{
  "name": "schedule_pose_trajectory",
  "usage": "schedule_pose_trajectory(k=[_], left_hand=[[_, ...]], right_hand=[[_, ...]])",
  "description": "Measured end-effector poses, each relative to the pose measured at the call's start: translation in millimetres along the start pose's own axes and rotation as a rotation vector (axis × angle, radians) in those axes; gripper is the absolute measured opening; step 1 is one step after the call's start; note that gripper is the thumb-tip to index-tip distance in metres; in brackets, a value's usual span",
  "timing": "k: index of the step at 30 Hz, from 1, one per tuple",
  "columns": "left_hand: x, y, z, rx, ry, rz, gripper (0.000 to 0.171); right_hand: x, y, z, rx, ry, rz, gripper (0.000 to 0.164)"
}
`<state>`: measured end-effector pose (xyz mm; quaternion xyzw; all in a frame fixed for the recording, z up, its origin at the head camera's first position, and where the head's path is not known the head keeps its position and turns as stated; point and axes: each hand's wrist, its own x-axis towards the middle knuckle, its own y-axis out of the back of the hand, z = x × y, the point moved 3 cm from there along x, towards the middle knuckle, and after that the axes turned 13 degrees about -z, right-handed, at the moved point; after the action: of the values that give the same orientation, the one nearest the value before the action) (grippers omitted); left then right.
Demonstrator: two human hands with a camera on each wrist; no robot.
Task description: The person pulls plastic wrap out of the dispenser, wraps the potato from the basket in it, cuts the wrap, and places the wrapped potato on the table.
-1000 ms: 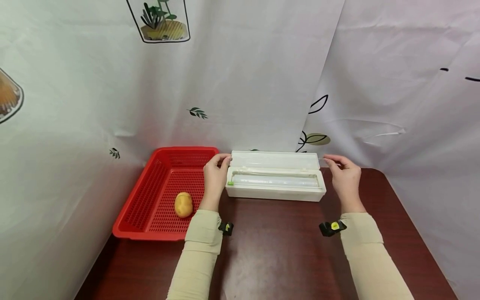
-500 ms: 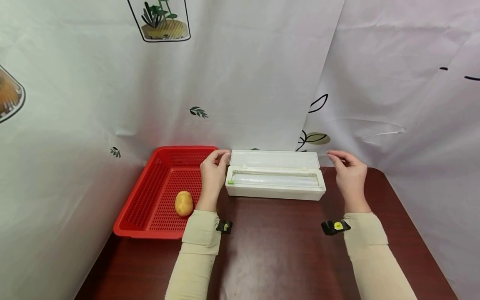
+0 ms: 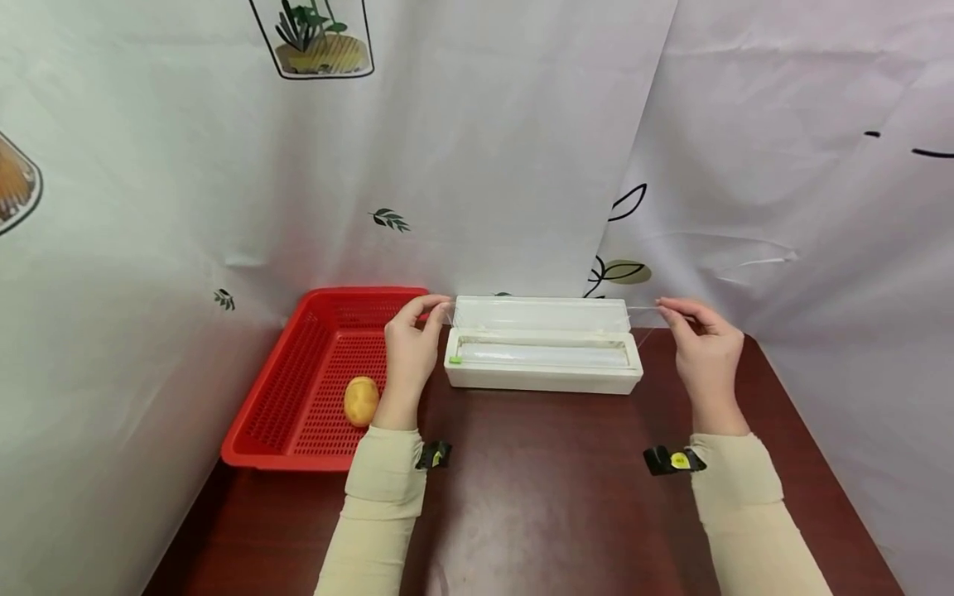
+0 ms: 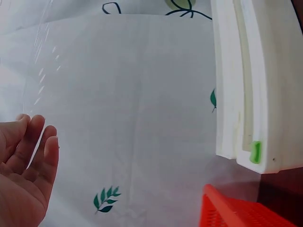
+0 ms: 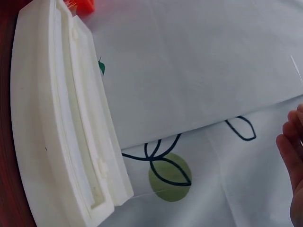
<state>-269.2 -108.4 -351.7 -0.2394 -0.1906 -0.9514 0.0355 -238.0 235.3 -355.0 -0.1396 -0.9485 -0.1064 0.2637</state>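
Observation:
A white cling film dispenser box (image 3: pixel 544 381) stands at the back of the table with its lid (image 3: pixel 540 314) raised. Inside it lies a pale roll (image 3: pixel 542 355), and a green tab (image 3: pixel 455 360) marks its left end. Clear cling film (image 4: pixel 41 71) spans between the hands, showing as thin shiny lines and streaks. My left hand (image 3: pixel 411 352) pinches one side of it between thumb and fingertips, left of the lid. On the right, my right hand (image 3: pixel 708 356) pinches the opposite side, out beyond the lid's end. Most of the film is hard to see against the white box.
Left of the box sits a red plastic basket (image 3: pixel 257 414) with a yellow potato (image 3: pixel 361 401) in it, partly behind the left forearm. A printed white curtain (image 3: pixel 507 165) closes off the back and sides of the dark red-brown table (image 3: pixel 537 497).
Both hands have spread apart, the left moving left and the right moving right, away from the lid's ends. The film between them is pulled wider. Box and potato stay put.

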Motion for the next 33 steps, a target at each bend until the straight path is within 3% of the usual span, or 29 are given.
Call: schedule_pose_trajectory(k=[6, 14, 19, 25, 29, 33], left_hand=[[-0.4, 4.4, 8.4, 0.007, -0.021, -0.027, 0.015], [-1.0, 9.3, 15.8, -0.008, -0.030, 0.001, 0.014], [-8.7, 12.7, 20.7, 0.001, -0.043, -0.009, 0.016], [-36.4, 23.0, 30.6, 0.079, -0.167, -0.081, 0.010], [-65.8, 29.7, 32.3, 0.119, -0.259, -0.166, 0.010], [-98.9, 30.8, 28.2, 0.148, -0.351, -0.255, 0.013]], right_hand=[[0, 2, -14, -0.002, 0.040, -0.003, 0.012], [1, 2, -34, -0.004, 0.063, -0.013, 0.012], [-2, 8, -26, 0.027, 0.077, -0.005, 0.012], [-22, 19, -26, -0.001, 0.139, -0.036, 0.011], [-46, 26, -40, -0.099, 0.172, -0.099, 0.014], [-78, 36, -39, -0.092, 0.254, -0.206, 0.016]])
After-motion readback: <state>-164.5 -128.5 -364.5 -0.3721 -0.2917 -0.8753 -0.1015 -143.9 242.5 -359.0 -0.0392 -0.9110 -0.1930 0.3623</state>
